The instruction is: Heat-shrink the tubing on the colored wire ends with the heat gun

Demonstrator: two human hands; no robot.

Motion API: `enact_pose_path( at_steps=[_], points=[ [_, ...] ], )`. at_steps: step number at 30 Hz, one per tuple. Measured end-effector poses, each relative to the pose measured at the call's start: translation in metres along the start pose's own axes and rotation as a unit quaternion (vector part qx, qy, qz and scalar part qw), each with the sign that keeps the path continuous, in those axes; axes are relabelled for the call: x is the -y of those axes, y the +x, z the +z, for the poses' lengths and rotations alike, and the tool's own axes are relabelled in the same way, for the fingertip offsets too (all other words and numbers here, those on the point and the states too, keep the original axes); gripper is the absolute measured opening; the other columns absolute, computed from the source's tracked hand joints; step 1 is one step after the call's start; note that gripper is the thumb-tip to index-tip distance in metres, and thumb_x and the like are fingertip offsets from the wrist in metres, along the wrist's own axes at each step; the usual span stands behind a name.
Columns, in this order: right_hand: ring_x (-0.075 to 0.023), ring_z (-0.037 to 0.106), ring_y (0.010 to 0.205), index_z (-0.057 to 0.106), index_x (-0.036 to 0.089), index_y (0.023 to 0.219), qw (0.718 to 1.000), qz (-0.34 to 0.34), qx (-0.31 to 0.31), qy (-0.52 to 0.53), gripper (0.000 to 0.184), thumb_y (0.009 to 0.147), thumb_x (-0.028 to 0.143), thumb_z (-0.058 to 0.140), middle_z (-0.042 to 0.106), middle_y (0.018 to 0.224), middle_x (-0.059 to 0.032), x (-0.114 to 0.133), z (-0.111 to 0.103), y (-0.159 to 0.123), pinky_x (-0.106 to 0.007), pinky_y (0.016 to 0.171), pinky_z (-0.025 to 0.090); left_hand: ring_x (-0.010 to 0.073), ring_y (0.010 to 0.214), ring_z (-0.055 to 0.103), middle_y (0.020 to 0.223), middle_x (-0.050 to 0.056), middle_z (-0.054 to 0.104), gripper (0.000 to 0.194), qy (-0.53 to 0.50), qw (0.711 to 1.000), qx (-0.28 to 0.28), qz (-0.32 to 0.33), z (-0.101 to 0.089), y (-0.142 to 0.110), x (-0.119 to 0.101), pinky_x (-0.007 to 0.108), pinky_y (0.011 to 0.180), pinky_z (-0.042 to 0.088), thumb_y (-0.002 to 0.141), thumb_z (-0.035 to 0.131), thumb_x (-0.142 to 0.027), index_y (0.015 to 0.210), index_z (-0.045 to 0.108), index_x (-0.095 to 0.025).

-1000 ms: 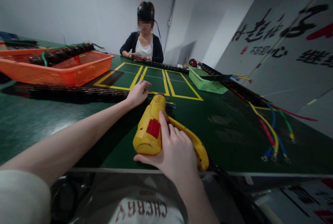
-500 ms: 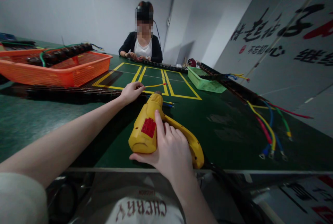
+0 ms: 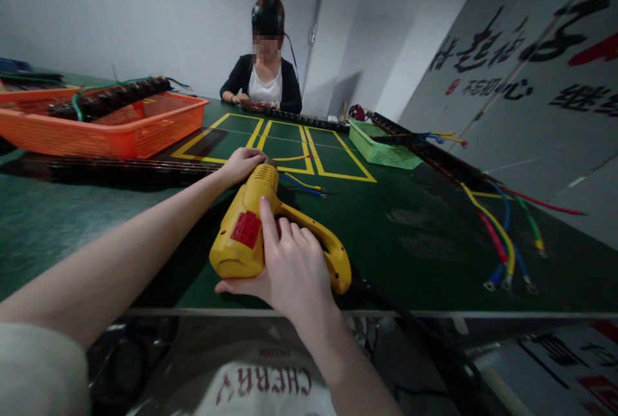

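Observation:
My right hand (image 3: 294, 261) is wrapped round the handle of a yellow heat gun (image 3: 239, 236), its index finger lying along the body. The gun's nozzle points away from me, close by the fingers of my left hand (image 3: 241, 166). Pinched in that left hand is a thin yellow wire (image 3: 292, 159) with a red tip, reaching out to the right. A dark wrapped wire harness (image 3: 130, 173) lies along the table to the left of the hand. Blue and yellow wires with metal lugs (image 3: 309, 189) stick out to the right beyond the gun.
An orange basket (image 3: 135, 136) holding dark harnesses stands at the left. Farther right are a green basket (image 3: 386, 153) and a long harness with lugged coloured wires (image 3: 506, 236). A co-worker (image 3: 265, 81) sits across the green table (image 3: 434, 274), which has yellow tape lines.
My right hand has moved the heat gun to the left, bringing its nozzle up to my left hand. The left hand stays nearly in place with the yellow wire.

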State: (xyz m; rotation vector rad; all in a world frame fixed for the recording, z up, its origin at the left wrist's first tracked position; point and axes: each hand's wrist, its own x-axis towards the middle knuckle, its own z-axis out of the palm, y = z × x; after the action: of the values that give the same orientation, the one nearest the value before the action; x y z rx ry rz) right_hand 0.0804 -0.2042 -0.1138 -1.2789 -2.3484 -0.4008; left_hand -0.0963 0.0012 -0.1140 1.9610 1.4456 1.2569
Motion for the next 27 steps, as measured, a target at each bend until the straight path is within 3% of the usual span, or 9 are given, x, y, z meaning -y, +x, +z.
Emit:
enact_pose_path(
  at_steps=[11, 18, 27],
  points=[
    [-0.0250, 0.060, 0.085, 0.024, 0.011, 0.146, 0.999, 0.031, 0.020, 0.031, 0.131, 0.046, 0.089, 0.056, 0.063, 0.099, -0.0104, -0.029, -0.012, -0.013, -0.038, 0.078, 0.047, 0.0198, 0.079, 0.061, 0.078, 0.004, 0.069, 0.029, -0.018, 0.999, 0.039, 0.027, 0.000, -0.004, -0.003, 0.029, 0.077, 0.046, 0.069, 0.054, -0.036, 0.079, 0.068, -0.013],
    [-0.0250, 0.061, 0.081, 0.029, 0.008, 0.143, 0.999, 0.032, -0.033, -0.021, 0.123, 0.056, 0.093, 0.039, 0.064, 0.095, -0.0118, -0.049, -0.013, -0.024, -0.037, 0.072, 0.046, 0.0200, 0.081, 0.062, 0.082, 0.006, 0.068, 0.027, -0.038, 0.997, 0.047, 0.057, 0.002, -0.001, 0.007, 0.031, 0.079, 0.047, 0.069, 0.056, -0.036, 0.079, 0.066, -0.012],
    [-0.0254, 0.061, 0.084, 0.030, 0.007, 0.142, 0.998, 0.043, -0.028, -0.020, 0.120, 0.059, 0.093, 0.037, 0.064, 0.100, -0.0121, -0.054, -0.015, -0.028, -0.037, 0.074, 0.045, 0.0201, 0.081, 0.062, 0.082, 0.006, 0.068, 0.024, -0.041, 0.996, 0.053, 0.061, 0.004, 0.000, 0.007, 0.031, 0.079, 0.048, 0.070, 0.055, -0.033, 0.079, 0.066, -0.013]
  ],
)
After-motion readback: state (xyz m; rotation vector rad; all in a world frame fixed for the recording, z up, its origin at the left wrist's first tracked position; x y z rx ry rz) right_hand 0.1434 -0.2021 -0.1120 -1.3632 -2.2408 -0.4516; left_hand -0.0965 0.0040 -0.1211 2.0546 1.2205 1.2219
